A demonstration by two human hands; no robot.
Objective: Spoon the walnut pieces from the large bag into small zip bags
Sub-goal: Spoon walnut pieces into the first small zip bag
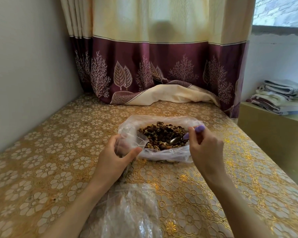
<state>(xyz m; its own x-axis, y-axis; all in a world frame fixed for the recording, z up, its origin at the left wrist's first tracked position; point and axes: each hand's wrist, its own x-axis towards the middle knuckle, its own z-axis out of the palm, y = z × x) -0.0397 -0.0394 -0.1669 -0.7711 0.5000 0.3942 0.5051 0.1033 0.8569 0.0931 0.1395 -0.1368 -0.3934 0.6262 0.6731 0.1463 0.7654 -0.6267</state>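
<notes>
A large clear plastic bag lies open on the table, filled with brown walnut pieces. My left hand grips a small clear zip bag upright at the large bag's left edge, its mouth held open. My right hand holds a spoon with a purple handle. The spoon's metal bowl rests on the walnut pieces at the right side of the pile.
A gold floral tablecloth covers the table. More clear plastic bags lie near the front edge between my forearms. A purple and cream curtain hangs behind and drapes onto the table. Folded towels sit on a ledge at right.
</notes>
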